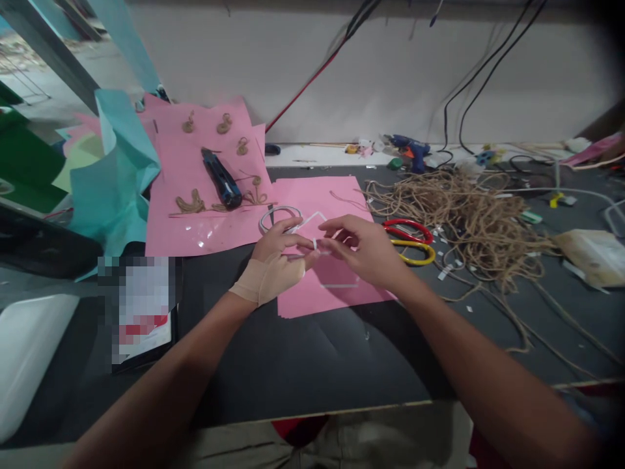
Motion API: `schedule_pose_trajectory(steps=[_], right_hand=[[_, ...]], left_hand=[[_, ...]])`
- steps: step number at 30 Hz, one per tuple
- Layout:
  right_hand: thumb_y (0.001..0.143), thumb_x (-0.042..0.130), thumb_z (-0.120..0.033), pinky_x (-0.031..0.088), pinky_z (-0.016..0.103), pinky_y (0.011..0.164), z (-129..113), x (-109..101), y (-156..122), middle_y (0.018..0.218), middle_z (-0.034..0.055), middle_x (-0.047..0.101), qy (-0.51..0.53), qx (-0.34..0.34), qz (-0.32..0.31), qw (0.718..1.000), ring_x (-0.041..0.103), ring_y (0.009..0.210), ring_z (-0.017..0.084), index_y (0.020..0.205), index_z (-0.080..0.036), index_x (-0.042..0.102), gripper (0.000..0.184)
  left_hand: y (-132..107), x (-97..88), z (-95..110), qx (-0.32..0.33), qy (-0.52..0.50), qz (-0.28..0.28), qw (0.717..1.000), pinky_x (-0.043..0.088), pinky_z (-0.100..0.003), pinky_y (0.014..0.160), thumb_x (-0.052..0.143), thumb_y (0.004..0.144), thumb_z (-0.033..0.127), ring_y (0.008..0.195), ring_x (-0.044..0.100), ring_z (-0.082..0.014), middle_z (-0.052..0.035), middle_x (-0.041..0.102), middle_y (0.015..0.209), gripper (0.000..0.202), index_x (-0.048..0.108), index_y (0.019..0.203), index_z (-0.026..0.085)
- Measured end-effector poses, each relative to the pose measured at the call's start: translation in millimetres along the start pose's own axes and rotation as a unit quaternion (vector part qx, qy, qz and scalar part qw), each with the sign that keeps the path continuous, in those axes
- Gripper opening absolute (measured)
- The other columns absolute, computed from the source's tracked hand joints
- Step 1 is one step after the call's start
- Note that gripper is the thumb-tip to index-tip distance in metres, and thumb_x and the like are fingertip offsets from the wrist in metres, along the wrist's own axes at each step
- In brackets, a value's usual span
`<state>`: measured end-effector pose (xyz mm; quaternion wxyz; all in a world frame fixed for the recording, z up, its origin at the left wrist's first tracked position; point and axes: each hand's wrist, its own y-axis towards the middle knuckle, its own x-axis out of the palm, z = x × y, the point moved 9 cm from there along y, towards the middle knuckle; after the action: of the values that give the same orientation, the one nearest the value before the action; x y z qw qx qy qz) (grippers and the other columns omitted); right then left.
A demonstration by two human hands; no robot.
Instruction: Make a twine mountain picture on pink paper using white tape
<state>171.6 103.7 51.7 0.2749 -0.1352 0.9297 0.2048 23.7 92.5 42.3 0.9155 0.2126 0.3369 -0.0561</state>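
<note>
Left hand [273, 264], right hand [365, 253] pinch white strip [315, 245]; scissors [413, 251], twine [471, 215] alongside

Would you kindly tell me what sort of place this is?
Most likely a craft workbench: the dark table carries pink paper sheets, a tangle of jute twine, scissors and a blue glue gun, and the left hand and right hand pinch a small white strip together.

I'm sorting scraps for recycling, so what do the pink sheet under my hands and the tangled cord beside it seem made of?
Pink sheet: likely matte paper or thin card; it lies flat with crisp straight edges, no shine. Tangled cord: probably jute-like natural twine; tan, dull, rough-looking strands.
</note>
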Motion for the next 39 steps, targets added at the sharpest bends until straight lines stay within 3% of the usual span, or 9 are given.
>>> schedule_pose_trajectory(steps=[4,11,14,17,20,39], right_hand=[[0.090,0.064,-0.026,0.048,0.028,0.067,0,11,0,0.089,0.0024,0.068,0.022,-0.017,-0.019,0.999,0.059,0.072,0.013,0.090,-0.020,0.068,0.007],[0.090,0.060,-0.025,0.043,0.027,0.064,-4,9,-4,0.090,0.0028,0.058,0.041,-0.024,-0.073,0.996,0.054,0.073,0.012,0.088,-0.019,0.063,0.007],[0.090,0.059,-0.026,0.043,0.026,0.065,-7,11,-8,0.090,0.0026,0.058,0.072,-0.007,-0.123,0.990,0.053,0.074,0.012,0.089,-0.019,0.061,0.007],[0.090,0.059,-0.024,0.044,0.027,0.068,-8,22,-15,0.087,0.0020,0.061,0.095,0.016,-0.195,0.976,0.055,0.075,0.013,0.089,-0.019,0.061,0.006],[0.090,0.057,-0.022,0.046,0.029,0.073,-7,33,-19,0.092,0.0034,0.066,0.104,0.018,-0.227,0.968,0.060,0.081,0.014,0.090,-0.018,0.061,0.005],[0.083,0.058,-0.009,0.039,0.027,0.068,-2,45,-15,0.083,0.0028,0.059,-0.023,-0.001,-0.185,0.982,0.054,0.073,0.013,0.084,-0.016,0.060,0.007]], left_hand=[[-1,2.5,4,0.019,0.004,-0.003,1.000,0.055,-0.042,0.097,0.074,0.079,0.027,0.117,0.064,-0.0255,-0.0100,0.064,0.128,0.007,0.075,0.084,0.022],[-1,6.0,1,0.037,0.010,-0.001,0.999,0.060,-0.039,0.090,0.074,0.077,0.026,0.106,0.068,-0.0244,-0.0102,0.066,0.123,0.010,0.074,0.086,0.020],[-1,6.2,-3,0.040,0.013,0.007,0.999,0.060,-0.040,0.090,0.073,0.076,0.023,0.107,0.068,-0.0246,-0.0093,0.067,0.120,0.010,0.074,0.086,0.020],[0,10.9,-7,0.042,0.009,-0.016,0.999,0.059,-0.042,0.092,0.072,0.075,0.020,0.111,0.066,-0.0252,-0.0102,0.065,0.123,0.012,0.074,0.088,0.020],[0,13.4,-12,0.034,0.005,-0.029,0.999,0.058,-0.043,0.093,0.072,0.074,0.016,0.111,0.065,-0.0251,-0.0114,0.064,0.124,0.014,0.074,0.087,0.019],[1,0.4,-7,-0.017,0.023,0.033,0.999,0.063,-0.033,0.080,0.075,0.075,0.020,0.104,0.067,-0.0210,-0.0077,0.067,0.116,0.011,0.074,0.086,0.020]])
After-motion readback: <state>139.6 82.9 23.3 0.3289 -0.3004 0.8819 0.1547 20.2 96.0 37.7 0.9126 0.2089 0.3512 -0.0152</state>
